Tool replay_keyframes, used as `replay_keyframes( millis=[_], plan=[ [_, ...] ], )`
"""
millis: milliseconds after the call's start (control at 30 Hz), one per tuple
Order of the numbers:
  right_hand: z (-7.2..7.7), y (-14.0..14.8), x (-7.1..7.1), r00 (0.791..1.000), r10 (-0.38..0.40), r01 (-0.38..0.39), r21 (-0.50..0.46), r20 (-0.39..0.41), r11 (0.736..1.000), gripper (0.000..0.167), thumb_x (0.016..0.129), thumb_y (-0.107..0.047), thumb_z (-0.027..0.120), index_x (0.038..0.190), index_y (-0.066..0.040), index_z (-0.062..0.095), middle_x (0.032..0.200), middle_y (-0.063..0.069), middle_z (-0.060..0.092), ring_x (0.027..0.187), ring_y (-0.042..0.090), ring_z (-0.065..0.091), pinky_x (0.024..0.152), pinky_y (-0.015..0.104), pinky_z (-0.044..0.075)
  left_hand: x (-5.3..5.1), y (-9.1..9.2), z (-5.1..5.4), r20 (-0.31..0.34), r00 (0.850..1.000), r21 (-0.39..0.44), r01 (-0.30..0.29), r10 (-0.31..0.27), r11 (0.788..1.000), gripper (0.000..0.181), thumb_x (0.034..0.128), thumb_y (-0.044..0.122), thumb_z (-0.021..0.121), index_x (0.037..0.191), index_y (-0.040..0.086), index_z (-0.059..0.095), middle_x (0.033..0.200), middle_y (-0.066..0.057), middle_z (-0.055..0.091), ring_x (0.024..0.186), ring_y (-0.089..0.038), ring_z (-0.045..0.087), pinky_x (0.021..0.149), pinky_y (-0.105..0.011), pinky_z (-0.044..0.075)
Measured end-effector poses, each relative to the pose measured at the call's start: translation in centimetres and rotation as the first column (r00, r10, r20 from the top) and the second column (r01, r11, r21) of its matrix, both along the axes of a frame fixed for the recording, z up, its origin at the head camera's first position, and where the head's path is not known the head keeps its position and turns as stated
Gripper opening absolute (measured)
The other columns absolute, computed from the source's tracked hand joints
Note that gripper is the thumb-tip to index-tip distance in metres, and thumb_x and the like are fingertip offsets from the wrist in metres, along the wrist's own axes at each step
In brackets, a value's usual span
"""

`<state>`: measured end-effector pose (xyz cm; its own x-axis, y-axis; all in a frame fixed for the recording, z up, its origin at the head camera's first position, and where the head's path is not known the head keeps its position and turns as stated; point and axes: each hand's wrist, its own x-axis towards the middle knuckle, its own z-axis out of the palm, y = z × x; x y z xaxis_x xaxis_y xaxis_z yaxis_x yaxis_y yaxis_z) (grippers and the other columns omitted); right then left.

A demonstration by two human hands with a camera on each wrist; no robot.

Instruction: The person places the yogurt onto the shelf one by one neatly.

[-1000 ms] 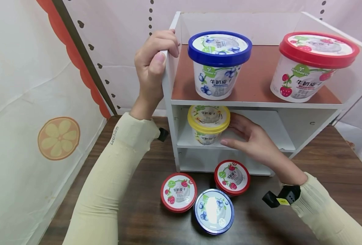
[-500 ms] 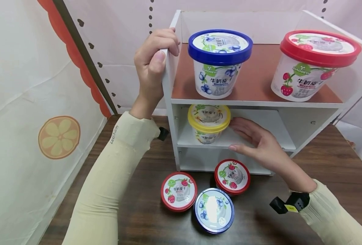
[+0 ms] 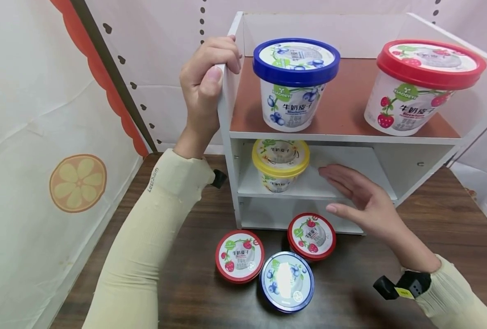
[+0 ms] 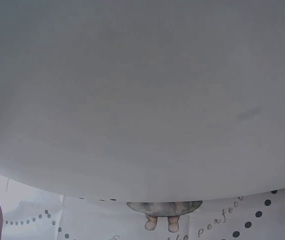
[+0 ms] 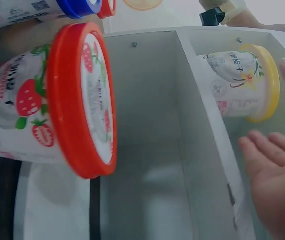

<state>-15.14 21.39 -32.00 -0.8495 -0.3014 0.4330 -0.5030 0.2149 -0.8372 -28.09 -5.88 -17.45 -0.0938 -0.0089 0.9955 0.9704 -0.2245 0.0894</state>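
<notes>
My left hand (image 3: pixel 206 82) grips the upper left edge of a white shelf unit (image 3: pixel 225 107), fingers curled over the panel. That panel fills most of the left wrist view. On the middle shelf, toward the left, an ice cream tub with a yellow lid (image 3: pixel 280 158) stands upright. My right hand (image 3: pixel 360 196) is to the right of this tub, apart from it, palm toward it, with extended fingers and nothing held. In the right wrist view, the fingers (image 5: pixel 270 150) show near the yellow-lidded tub (image 5: pixel 237 82).
A blue-lidded tub (image 3: pixel 294 87) and a red-lidded tub (image 3: pixel 424 87) stand on the brown top level. On the wooden table (image 3: pixel 185 283) before the unit are two red-lidded tubs, one left (image 3: pixel 240 256) and one right (image 3: pixel 311 236), and a blue-rimmed tub (image 3: pixel 287 282).
My right hand has drawn away from the yellow-lidded tub, moving right and toward me, and its fingers have come off it. The tub and my left hand have stayed in place.
</notes>
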Motion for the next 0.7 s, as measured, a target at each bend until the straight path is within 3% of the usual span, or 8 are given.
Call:
replay_keyframes(
  millis=[167, 367, 567, 700],
  plan=[
    [-1.0, 1.0, 0.4, 0.992, 0.122, -0.124, -0.082, -0.035, 0.989, 0.069, 0.079, 0.016, 0.069, 0.142, 0.006, 0.043, 0.141, 0.020, 0.049, 0.133, 0.025, 0.044, 0.104, 0.030, 0.036, -0.1, 0.0, -0.1, -0.001, 1.000, -0.002, 0.000, 0.000, 1.000, 0.032, 0.0788, 0.019, 0.037, 0.074, -0.011, 0.049, 0.076, -0.015, 0.053, 0.082, -0.020, 0.050, 0.099, -0.046, 0.039],
    [-2.2, 1.8, 0.5, 0.955, 0.280, -0.292, -0.148, -0.099, 0.945, 0.064, 0.077, 0.018, 0.070, 0.135, 0.017, 0.043, 0.137, 0.031, 0.047, 0.131, 0.034, 0.045, 0.105, 0.036, 0.036, -0.2, 0.0, -0.1, -0.005, 1.000, -0.013, -0.006, 0.006, 1.000, 0.033, 0.0791, 0.019, 0.037, 0.075, -0.010, 0.049, 0.077, -0.015, 0.053, 0.083, -0.019, 0.050, 0.099, -0.046, 0.039],
    [-3.5, 2.2, 0.8, 0.934, 0.331, -0.351, -0.170, -0.136, 0.921, 0.060, 0.076, 0.018, 0.069, 0.131, 0.019, 0.045, 0.135, 0.031, 0.048, 0.130, 0.034, 0.046, 0.106, 0.037, 0.036, -0.3, 0.0, -0.1, -0.004, 1.000, -0.012, -0.008, 0.008, 1.000, 0.033, 0.0792, 0.020, 0.037, 0.075, -0.010, 0.049, 0.077, -0.015, 0.054, 0.083, -0.019, 0.050, 0.099, -0.045, 0.039],
    [-4.3, 2.5, 1.1, 0.938, 0.334, -0.344, -0.128, -0.091, 0.930, 0.061, 0.072, 0.024, 0.067, 0.129, 0.016, 0.050, 0.133, 0.027, 0.053, 0.127, 0.030, 0.050, 0.102, 0.035, 0.040, -0.3, 0.0, -0.2, -0.001, 1.000, -0.009, -0.008, 0.008, 1.000, 0.035, 0.0801, 0.023, 0.039, 0.075, -0.010, 0.049, 0.077, -0.015, 0.054, 0.083, -0.019, 0.050, 0.099, -0.045, 0.039]
  ],
)
